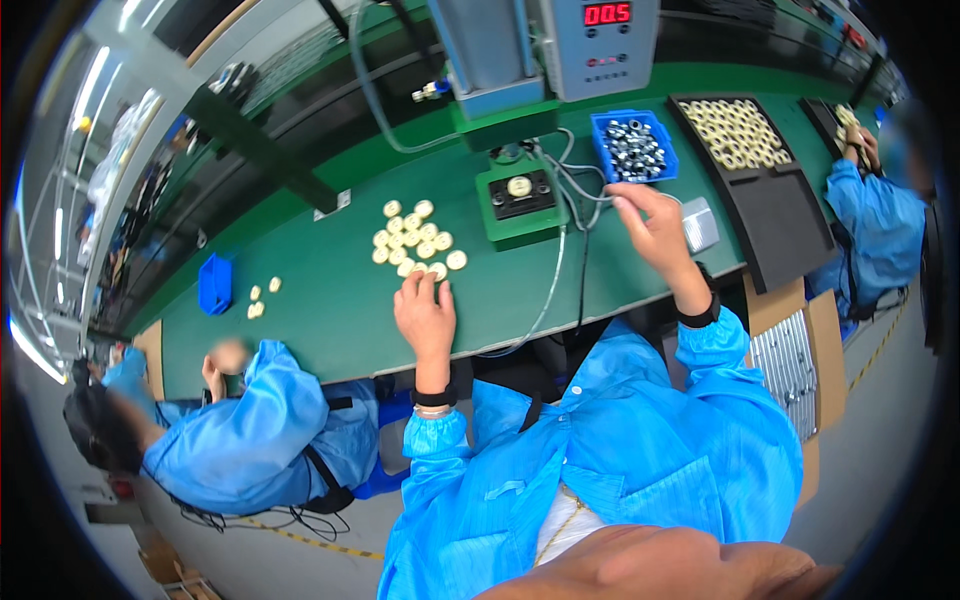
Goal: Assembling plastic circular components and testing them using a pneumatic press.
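Left hand (pixel 425 318): your fingers are slightly parted, their tips at the near edge of a loose group of rings (pixel 411 238). Whether a ring is gripped cannot be told; the tips hide the contact.

Right hand (pixel 652 225): your thumb and forefinger are narrowly apart, raised above the bench (pixel 330 265). Whether they hold a small part cannot be told.

Handling: the rings are small and cream-coloured. Expect them to be light, stiff and somewhat smooth; treat the edges as liable to chip. Take each ring by opposite sides of its outer rim and keep your fingers clear of the centre.

Around the fingers: most of the loose rings lie just beyond your left fingertips, with one apart to their right. To the left of your right fingers is the fixture (pixel 520 230), with one ring seated in it, under the press (pixel 495 100). Cables (pixel 590 190) run close beside those fingers. Just beyond them is a blue bin (pixel 671 155) of metal parts (pixel 633 150). Farther right is a black tray (pixel 785 220), its far section filled with rings.
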Tool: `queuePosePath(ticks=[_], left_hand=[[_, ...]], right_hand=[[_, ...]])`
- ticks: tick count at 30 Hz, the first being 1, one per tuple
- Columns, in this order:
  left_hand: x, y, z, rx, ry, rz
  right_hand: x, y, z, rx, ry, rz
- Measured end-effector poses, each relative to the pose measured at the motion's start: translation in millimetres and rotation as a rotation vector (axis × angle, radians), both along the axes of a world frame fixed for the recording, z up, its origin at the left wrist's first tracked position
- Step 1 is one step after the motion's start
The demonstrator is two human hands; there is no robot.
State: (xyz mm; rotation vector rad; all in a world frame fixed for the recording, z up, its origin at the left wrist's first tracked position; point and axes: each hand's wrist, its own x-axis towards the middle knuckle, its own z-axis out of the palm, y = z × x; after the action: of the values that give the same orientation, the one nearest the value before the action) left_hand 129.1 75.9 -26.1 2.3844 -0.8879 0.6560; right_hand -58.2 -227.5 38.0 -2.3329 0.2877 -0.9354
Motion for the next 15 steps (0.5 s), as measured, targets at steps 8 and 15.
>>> queuePosePath(ticks=[8,15], left_hand=[[3,-2,-4,0.032,-0.004,0.002],[0,-4,1,0.042,-0.028,-0.004]], right_hand=[[-81,-52,-65,-0.397,0.257,-0.578],[-75,-47,-68,-0.423,0.257,-0.572]])
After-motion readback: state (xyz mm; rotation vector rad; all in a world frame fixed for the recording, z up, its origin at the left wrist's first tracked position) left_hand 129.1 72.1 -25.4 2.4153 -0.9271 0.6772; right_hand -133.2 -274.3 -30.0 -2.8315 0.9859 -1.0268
